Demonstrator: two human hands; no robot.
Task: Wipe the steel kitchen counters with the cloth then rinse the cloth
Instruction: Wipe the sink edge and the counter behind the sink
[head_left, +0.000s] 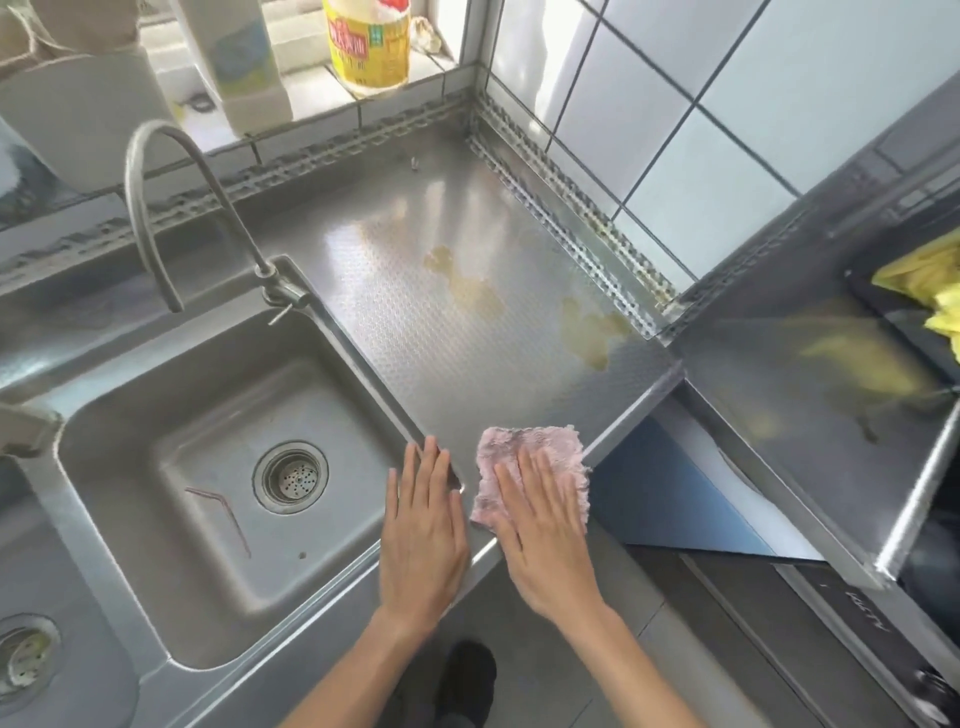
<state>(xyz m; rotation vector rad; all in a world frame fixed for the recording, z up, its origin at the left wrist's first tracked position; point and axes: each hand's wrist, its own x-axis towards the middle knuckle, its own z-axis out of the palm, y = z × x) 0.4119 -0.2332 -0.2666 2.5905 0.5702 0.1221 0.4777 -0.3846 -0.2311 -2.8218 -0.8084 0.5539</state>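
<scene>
Both hands flat: right hand (545, 525) presses pink cloth (530, 470) on steel tabletop (441, 312); left hand (423, 530) rests at sink (156, 467) edge.

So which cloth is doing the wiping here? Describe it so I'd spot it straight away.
Start at the steel sink and move right onto the steel counter. At the counter's near edge lies the cloth, pressed flat under the right hand. It is pink and fluffy, unlike the yellow cloth far right.
</scene>
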